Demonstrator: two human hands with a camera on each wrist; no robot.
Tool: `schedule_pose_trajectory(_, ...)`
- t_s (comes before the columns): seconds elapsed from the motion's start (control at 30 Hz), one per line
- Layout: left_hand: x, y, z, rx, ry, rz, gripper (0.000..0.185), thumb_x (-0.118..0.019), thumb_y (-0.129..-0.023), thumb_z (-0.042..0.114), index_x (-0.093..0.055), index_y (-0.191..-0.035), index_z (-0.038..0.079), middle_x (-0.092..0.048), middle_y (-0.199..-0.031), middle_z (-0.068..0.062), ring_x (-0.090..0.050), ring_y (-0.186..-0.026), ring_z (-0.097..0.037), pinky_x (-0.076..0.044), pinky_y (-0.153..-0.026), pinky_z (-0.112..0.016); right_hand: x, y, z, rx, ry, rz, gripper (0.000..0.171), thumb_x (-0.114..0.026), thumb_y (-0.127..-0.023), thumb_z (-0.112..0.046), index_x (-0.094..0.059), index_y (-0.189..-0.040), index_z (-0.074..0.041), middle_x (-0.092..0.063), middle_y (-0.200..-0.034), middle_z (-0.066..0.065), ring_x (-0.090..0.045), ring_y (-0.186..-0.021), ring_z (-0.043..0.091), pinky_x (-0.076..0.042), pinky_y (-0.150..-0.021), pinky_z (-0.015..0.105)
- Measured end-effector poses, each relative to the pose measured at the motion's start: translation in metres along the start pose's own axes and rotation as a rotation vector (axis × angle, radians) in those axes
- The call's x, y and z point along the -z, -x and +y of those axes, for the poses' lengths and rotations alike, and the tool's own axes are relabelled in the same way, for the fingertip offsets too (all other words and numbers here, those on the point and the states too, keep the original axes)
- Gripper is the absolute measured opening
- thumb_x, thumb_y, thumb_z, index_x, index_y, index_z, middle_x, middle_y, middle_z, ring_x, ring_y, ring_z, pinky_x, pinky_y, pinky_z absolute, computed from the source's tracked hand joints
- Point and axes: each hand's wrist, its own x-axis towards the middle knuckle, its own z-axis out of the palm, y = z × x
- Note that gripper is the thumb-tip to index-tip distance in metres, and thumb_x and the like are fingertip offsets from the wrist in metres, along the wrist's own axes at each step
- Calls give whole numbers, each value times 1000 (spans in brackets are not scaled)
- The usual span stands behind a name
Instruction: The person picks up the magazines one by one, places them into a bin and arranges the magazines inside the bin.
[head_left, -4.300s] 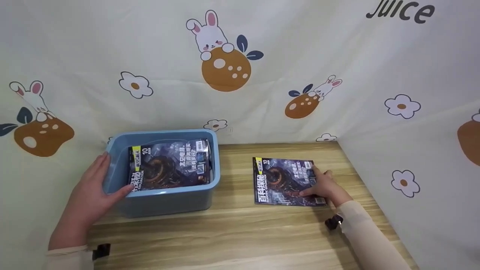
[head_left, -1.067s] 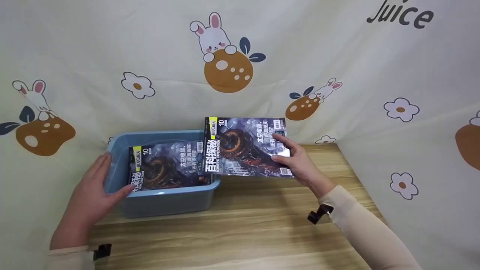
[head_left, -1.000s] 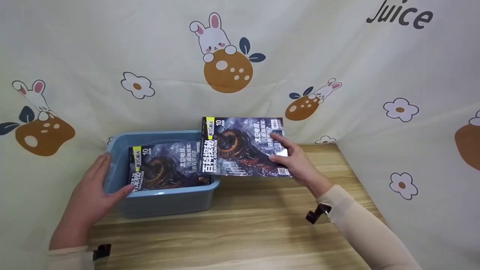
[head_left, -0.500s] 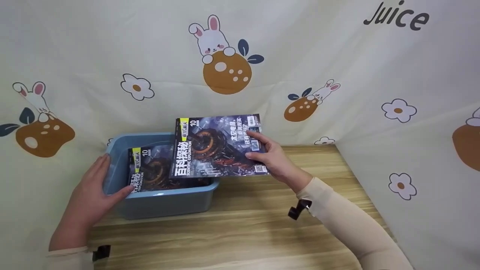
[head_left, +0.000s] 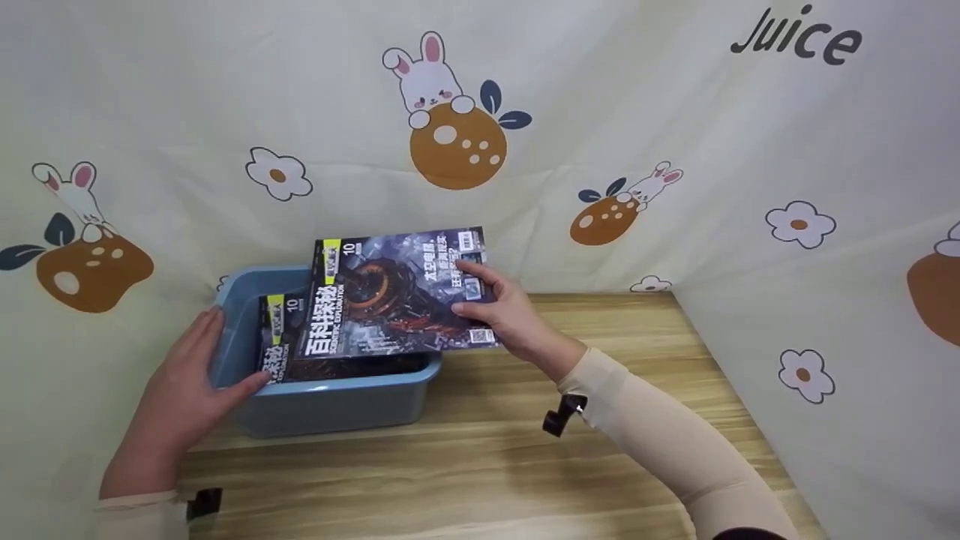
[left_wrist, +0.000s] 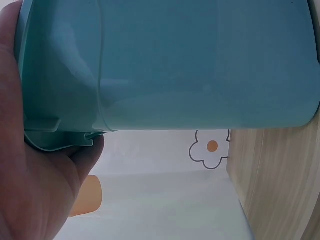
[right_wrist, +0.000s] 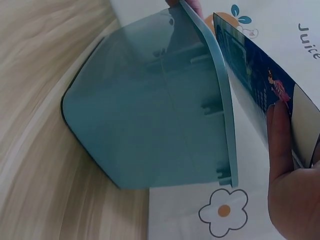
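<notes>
A blue plastic bin (head_left: 330,409) stands on the wooden table. My left hand (head_left: 176,382) grips its left rim, thumb over the front edge; the left wrist view shows the fingers curled under the rim (left_wrist: 60,142). My right hand (head_left: 517,319) pinches the right edge of a magazine (head_left: 397,292) with a dark space-themed cover. That magazine hangs above the bin, covering much of its opening and sticking out past the right rim. Beneath it, inside the bin, lies another magazine (head_left: 274,337) with the same cover, mostly hidden. In the right wrist view the held magazine (right_wrist: 250,65) is apart from the rim.
The wooden table (head_left: 480,480) extends in front and to the right of the bin. A pale curtain (head_left: 337,202) printed with rabbits, oranges and flowers hangs behind and along the sides. A black wrist mount (head_left: 566,412) juts from the right sleeve.
The right hand has picked up the magazine from the table on the right and carried it left over the bin. The left hand and bin have stayed in place.
</notes>
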Motion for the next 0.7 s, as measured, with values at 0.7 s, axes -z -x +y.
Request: schedule_pose_trajectory(0.7,0,-2,-3,-5,-4,-24,130,-83,-91,65,-11,-175,-3,-11,-180,-33,-14,-164,-57,-28,-116,-87,-57,-15,3,8,18,-28,76,-85,-87,12,-62,-157,-7,-60,-144,16,-71,-113,26,-66,-94,35)
